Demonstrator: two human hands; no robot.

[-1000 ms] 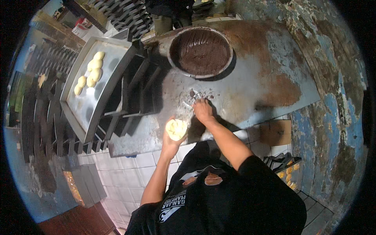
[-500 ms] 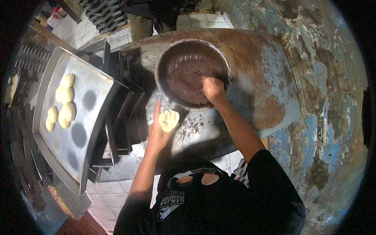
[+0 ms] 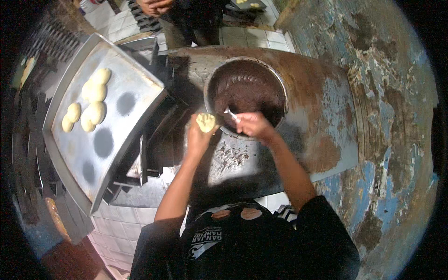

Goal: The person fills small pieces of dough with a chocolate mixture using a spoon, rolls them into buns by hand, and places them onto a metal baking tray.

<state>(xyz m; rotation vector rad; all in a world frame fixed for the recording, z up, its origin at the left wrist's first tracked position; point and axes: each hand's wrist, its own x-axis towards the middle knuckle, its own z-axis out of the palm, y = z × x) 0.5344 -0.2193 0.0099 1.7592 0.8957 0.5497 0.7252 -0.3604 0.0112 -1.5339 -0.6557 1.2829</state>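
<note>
My left hand (image 3: pixel 198 139) cups a piece of pale yellow dough (image 3: pixel 206 122), its upper face creased. The fingers are curled around the dough beside the left rim of a wide round metal bowl (image 3: pixel 285 93). Dark brown paste (image 3: pixel 247 84) fills this bowl, with ridged marks along its far side. Over the near part of the bowl, my right hand (image 3: pixel 254 126) grips a small, shiny metal utensil (image 3: pixel 228 112). The utensil's tip points left toward the dough; its exact kind is hard to make out.
A metal baking tray (image 3: pixel 122 140) at left bears several dough pieces (image 3: pixel 96 92) and dark round smudges. Dark metal racks (image 3: pixel 158 135) stand between it and the stained worktable (image 3: pixel 317 84). Another person's hands (image 3: pixel 156 6) show at the far side. A peeling wall (image 3: pixel 368 154) bounds the right.
My right hand has drawn back from the paste toward the near rim, bringing the utensil nearer the dough. My left fingers have curled around the dough. The view has shifted; another person's hands now show.
</note>
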